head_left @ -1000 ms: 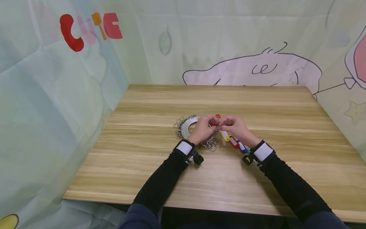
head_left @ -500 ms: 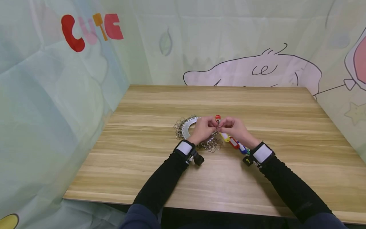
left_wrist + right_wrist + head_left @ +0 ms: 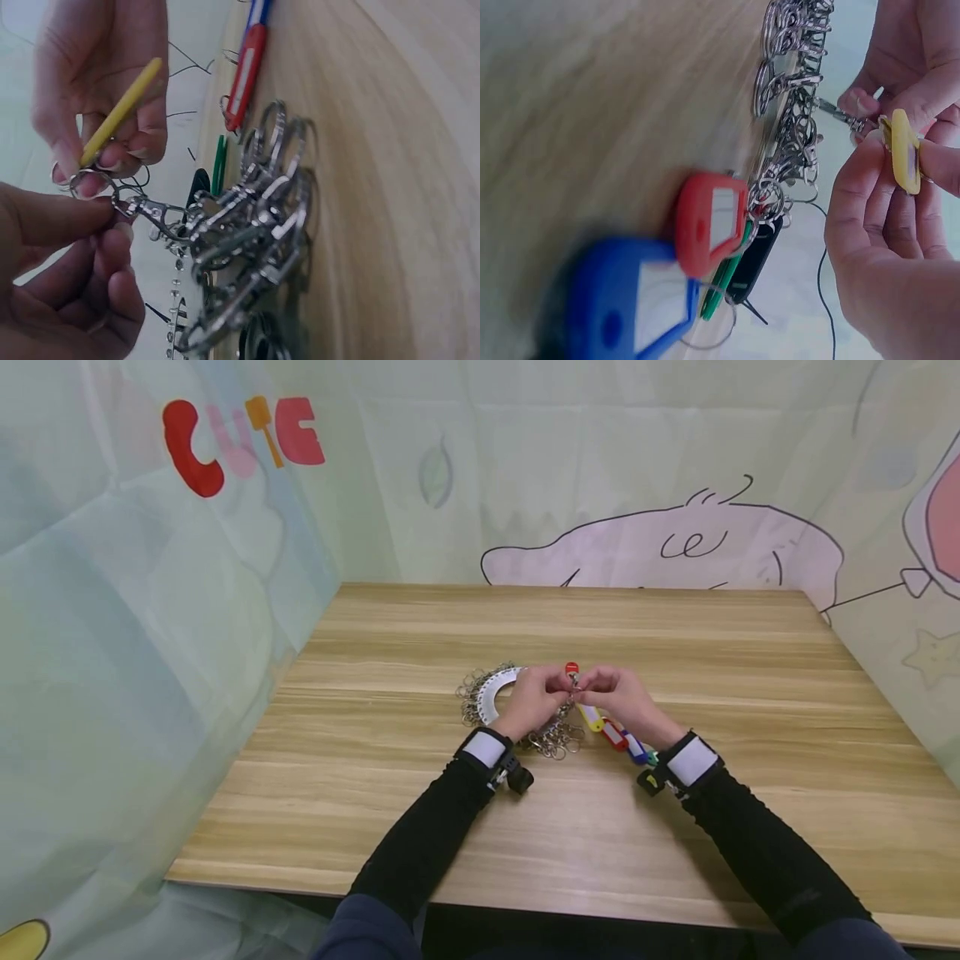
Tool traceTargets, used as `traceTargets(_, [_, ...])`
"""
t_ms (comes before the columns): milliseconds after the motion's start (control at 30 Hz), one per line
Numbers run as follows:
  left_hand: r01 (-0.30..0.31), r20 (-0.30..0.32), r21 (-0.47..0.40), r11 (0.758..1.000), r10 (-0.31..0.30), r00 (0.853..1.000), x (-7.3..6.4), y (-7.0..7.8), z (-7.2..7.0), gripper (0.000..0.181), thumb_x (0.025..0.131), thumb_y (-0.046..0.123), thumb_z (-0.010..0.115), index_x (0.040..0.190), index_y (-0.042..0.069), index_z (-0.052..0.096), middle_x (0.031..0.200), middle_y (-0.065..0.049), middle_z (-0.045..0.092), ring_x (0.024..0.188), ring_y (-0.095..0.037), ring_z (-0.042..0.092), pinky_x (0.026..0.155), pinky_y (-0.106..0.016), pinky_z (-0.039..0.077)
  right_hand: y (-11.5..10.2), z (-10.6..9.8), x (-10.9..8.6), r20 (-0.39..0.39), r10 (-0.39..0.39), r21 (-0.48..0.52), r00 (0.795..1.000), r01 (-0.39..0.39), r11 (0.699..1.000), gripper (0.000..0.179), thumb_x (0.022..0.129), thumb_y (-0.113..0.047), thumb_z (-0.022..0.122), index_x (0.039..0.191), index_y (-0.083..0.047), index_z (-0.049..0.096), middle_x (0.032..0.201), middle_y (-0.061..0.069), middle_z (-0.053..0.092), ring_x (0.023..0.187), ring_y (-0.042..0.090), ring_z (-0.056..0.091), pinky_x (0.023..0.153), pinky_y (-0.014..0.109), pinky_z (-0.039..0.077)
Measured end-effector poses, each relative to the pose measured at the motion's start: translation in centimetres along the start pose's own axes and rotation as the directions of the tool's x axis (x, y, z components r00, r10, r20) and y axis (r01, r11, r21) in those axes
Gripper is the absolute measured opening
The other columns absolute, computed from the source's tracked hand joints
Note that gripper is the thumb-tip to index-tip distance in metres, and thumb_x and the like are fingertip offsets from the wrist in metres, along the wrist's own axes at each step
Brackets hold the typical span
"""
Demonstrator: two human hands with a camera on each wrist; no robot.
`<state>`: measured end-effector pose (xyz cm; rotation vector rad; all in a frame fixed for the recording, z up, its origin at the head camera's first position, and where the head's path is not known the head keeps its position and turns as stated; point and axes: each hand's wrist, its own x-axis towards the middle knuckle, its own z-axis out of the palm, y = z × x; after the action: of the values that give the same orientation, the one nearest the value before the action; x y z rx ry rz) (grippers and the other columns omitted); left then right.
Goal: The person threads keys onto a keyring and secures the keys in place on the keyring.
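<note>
My left hand [image 3: 531,697] pinches a split ring [image 3: 120,201] at the end of a metal swivel clasp [image 3: 156,214]. Opposite it, fingertips meeting the left ones, my right hand [image 3: 621,697] pinches a yellow key tag [image 3: 905,154] by its ring end. The clasp hangs off a white ring-shaped plate [image 3: 486,693] whose rim carries several clasps with split rings [image 3: 247,217]. Part of that plate is hidden under my left hand. Just beyond the fingertips lies a red tag [image 3: 572,668]. Whether the yellow tag's ring is joined to the clasp's ring, I cannot tell.
Below my right hand, a red key tag [image 3: 614,735], a blue key tag [image 3: 636,749] and a green tag [image 3: 652,758] lie in a slanting row on the wooden table [image 3: 360,793]. A printed cloth [image 3: 405,468] hangs behind and at the sides.
Both hands stay almost in place, with small finger movements at the rings. The red tag beyond them shows more than a second ago. The yellow tag shifts slightly.
</note>
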<state>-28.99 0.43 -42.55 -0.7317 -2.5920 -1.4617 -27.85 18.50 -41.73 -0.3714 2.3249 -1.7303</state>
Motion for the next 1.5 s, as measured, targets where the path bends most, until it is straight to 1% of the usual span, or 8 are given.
traceTargets(200, [0.077, 0.023, -0.03, 0.997, -0.077, 0.997, 0.08, 0.07, -0.26, 0.006, 0.078, -0.003, 0.067, 0.081, 0.001, 0.069, 0.08, -0.015, 0.072, 0.065, -0.012, 0.062, 0.059, -0.013, 0.045, 0.19, -0.13, -0.09, 0.006, -0.023, -0.023, 1.0, 0.023, 0.999, 0.017, 0.086, -0.01, 0.069, 0.1, -0.001, 0.062, 0.087, -0.008, 0.072, 0.086, 0.008, 0.066, 0.078, 0.022, 0.049])
traceTargets(400, [0.008, 0.043, -0.01, 1.0, -0.008, 0.999, 0.09, 0.28, -0.35, 0.009, 0.081, -0.005, 0.064, 0.089, -0.002, 0.068, 0.088, -0.016, 0.073, 0.08, -0.023, 0.069, 0.071, -0.015, 0.051, 0.11, -0.12, -0.07, 0.013, -0.022, -0.011, 1.0, 0.022, 1.0, 0.018, 0.087, -0.012, 0.069, 0.1, -0.001, 0.063, 0.087, -0.01, 0.073, 0.087, 0.006, 0.066, 0.077, 0.021, 0.049])
traceTargets(533, [-0.007, 0.03, -0.006, 1.0, 0.007, 1.0, 0.04, 0.25, -0.3, 0.008, 0.082, -0.005, 0.065, 0.088, -0.001, 0.068, 0.086, -0.015, 0.073, 0.078, -0.023, 0.069, 0.069, -0.015, 0.05, 0.07, -0.08, -0.03, 0.003, -0.004, -0.013, 1.0, 0.004, 1.0, 0.016, 0.087, -0.013, 0.068, 0.099, -0.002, 0.064, 0.085, -0.011, 0.072, 0.085, 0.006, 0.065, 0.075, 0.022, 0.047])
traceTargets(667, [0.033, 0.025, -0.032, 0.999, -0.032, 0.999, 0.01, 0.14, -0.31, 0.014, 0.082, -0.005, 0.064, 0.094, 0.0, 0.068, 0.085, -0.016, 0.074, 0.075, -0.023, 0.07, 0.061, -0.014, 0.048, 0.09, -0.04, 0.07, -0.003, 0.004, -0.022, 1.0, -0.004, 1.0, 0.017, 0.087, -0.014, 0.069, 0.099, -0.002, 0.064, 0.085, -0.011, 0.072, 0.084, 0.006, 0.064, 0.074, 0.022, 0.047])
traceTargets(867, [0.113, 0.046, -0.081, 0.99, -0.109, 0.993, 0.0, 0.03, -0.4, 0.022, 0.083, -0.004, 0.063, 0.105, -0.002, 0.067, 0.087, -0.018, 0.074, 0.07, -0.029, 0.07, 0.049, -0.017, 0.045, 0.18, -0.13, 0.1, 0.001, -0.037, -0.052, 0.999, 0.037, 0.998, 0.021, 0.086, -0.013, 0.07, 0.101, 0.0, 0.064, 0.086, -0.008, 0.074, 0.083, 0.007, 0.066, 0.078, 0.022, 0.048])
traceTargets(1067, [0.155, 0.042, -0.081, 0.985, -0.152, 0.987, 0.03, 0.01, -0.43, 0.026, 0.081, -0.002, 0.065, 0.106, 0.0, 0.068, 0.087, -0.017, 0.074, 0.071, -0.023, 0.07, 0.052, -0.017, 0.046, 0.26, -0.17, -0.02, 0.016, -0.103, -0.066, 0.995, 0.104, 0.992, 0.019, 0.085, -0.01, 0.072, 0.098, 0.003, 0.066, 0.085, -0.005, 0.074, 0.08, 0.004, 0.067, 0.075, 0.02, 0.05])
traceTargets(1367, [0.215, 0.019, -0.085, 0.973, -0.214, 0.977, 0.03, 0.35, -0.41, 0.026, 0.079, 0.0, 0.067, 0.105, 0.001, 0.069, 0.089, -0.017, 0.074, 0.07, -0.017, 0.067, 0.052, -0.016, 0.043, 0.22, 0.07, -0.08, 0.033, -0.181, -0.101, 0.983, 0.183, 0.978, 0.012, 0.083, -0.004, 0.072, 0.091, 0.005, 0.068, 0.093, 0.021, 0.072, 0.079, 0.003, 0.068, 0.072, 0.018, 0.053])
traceTargets(1500, [0.226, 0.008, -0.085, 0.97, -0.226, 0.974, 0.05, 0.45, -0.31, 0.026, 0.078, -0.002, 0.066, 0.104, -0.001, 0.069, 0.088, -0.018, 0.074, 0.066, -0.014, 0.064, 0.051, -0.016, 0.042, 0.04, 0.16, -0.27, 0.049, -0.202, -0.11, 0.978, 0.206, 0.972, 0.011, 0.084, -0.002, 0.07, 0.091, 0.006, 0.069, 0.095, 0.027, 0.07, 0.078, 0.002, 0.067, 0.071, 0.017, 0.054])
